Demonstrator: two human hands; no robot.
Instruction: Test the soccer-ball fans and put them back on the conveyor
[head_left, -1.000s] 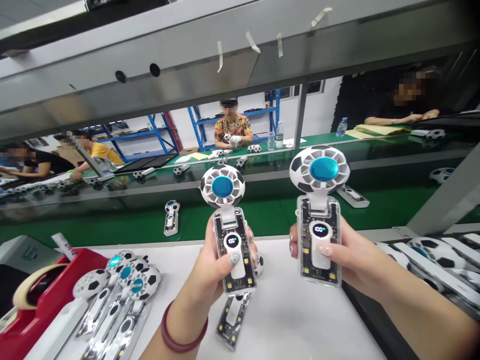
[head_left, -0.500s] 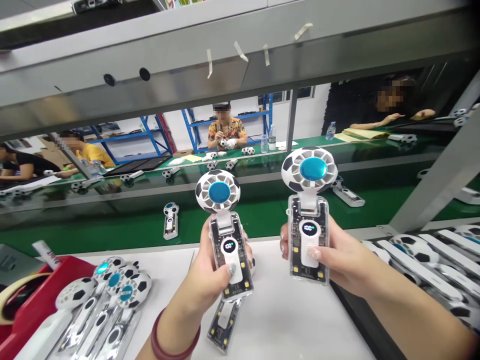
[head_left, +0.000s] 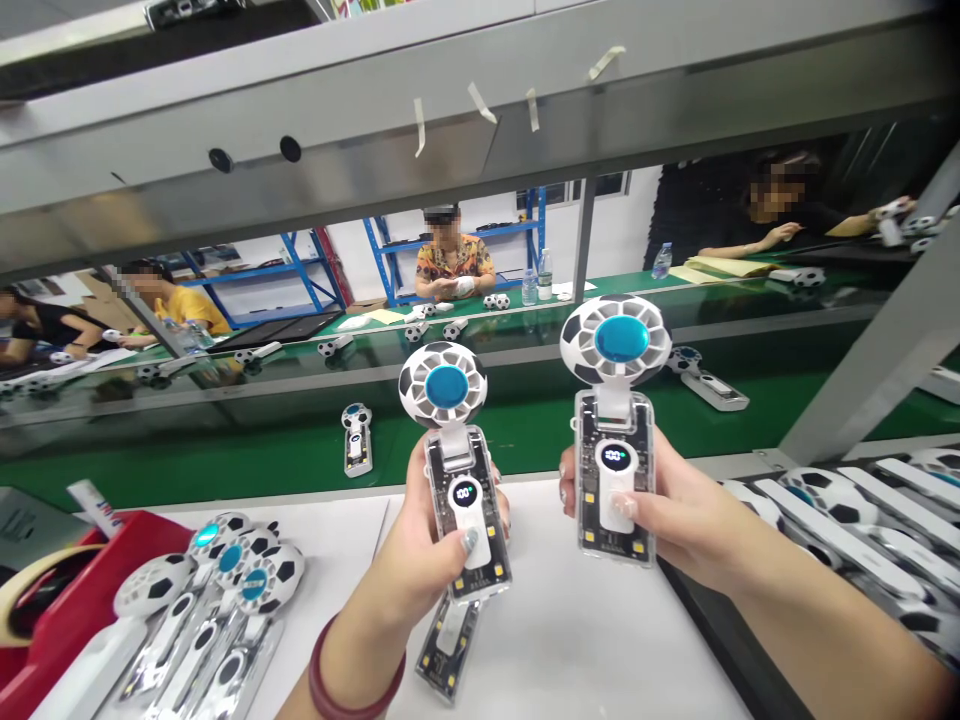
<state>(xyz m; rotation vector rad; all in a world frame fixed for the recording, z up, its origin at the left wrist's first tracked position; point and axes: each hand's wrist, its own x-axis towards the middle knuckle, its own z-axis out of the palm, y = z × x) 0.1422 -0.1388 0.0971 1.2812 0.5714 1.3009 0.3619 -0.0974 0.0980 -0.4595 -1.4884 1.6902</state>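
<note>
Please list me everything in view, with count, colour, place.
Left fan: one, white-black-blue, centre
Right fan: one, same colours, centre
Lying fan: one, transparent, lower centre
Piled fans: four, white-black, left
Stacked fans: several, white-black, right
Belt fans: several, white-black, green belt
Dispenser: one, red, far left
Bottles: several, clear, beyond belt
Tape strips: four, whitish, overhead beam
Shelves: several, blue, background
People: four, mixed clothes, beyond belt
Bracelet: one, dark red, left wrist
Left hand, right hand: two, bare, holding fans
</note>
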